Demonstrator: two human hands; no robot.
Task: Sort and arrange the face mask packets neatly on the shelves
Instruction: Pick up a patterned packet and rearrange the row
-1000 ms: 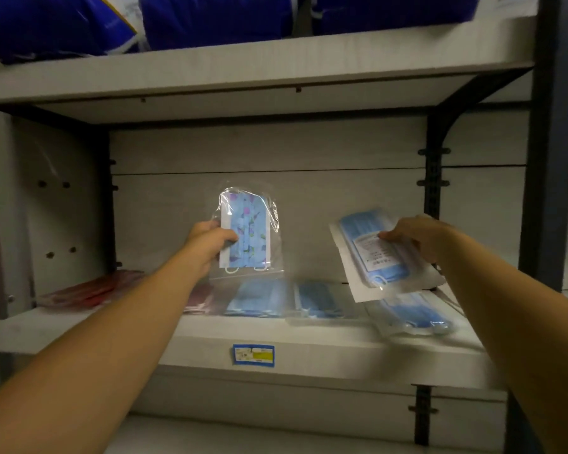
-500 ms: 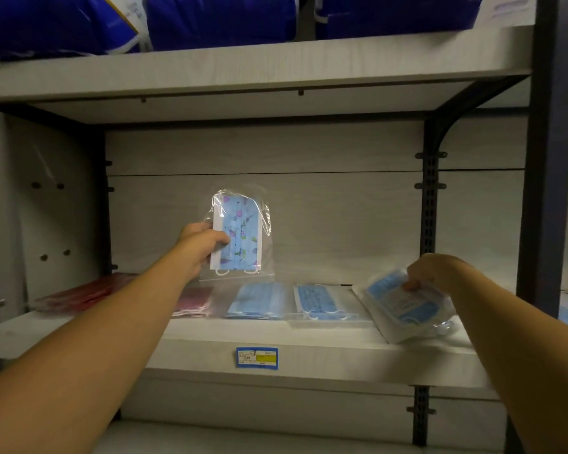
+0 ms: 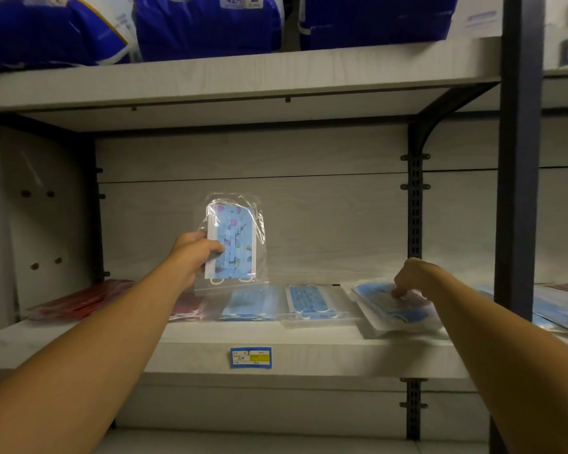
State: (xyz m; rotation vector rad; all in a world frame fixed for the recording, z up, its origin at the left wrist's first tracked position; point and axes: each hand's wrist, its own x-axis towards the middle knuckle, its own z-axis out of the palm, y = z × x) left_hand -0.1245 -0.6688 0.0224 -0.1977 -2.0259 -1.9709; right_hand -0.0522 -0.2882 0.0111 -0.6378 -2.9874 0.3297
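My left hand (image 3: 195, 253) grips a clear packet with a printed blue mask (image 3: 233, 245), held upright above the middle shelf (image 3: 309, 350). My right hand (image 3: 410, 276) reaches down with curled fingers that pinch a plain blue mask packet (image 3: 391, 306), which lies on a pile at the shelf's right end. Flat on the shelf between the hands lie two blue mask packets (image 3: 250, 304) (image 3: 312, 303). Dark red packets (image 3: 187, 306) lie behind my left arm, and a red pile (image 3: 76, 298) lies at the far left.
Large blue bags (image 3: 207, 24) fill the shelf above. A dark upright post (image 3: 518, 158) stands right of my right arm, with more blue packets (image 3: 558, 309) beyond it. A blue and yellow price tag (image 3: 250, 357) sticks to the shelf's front edge.
My right hand has lowered the plain blue packet from the air onto the pile at the right end of the shelf. My left hand still holds the printed packet up.
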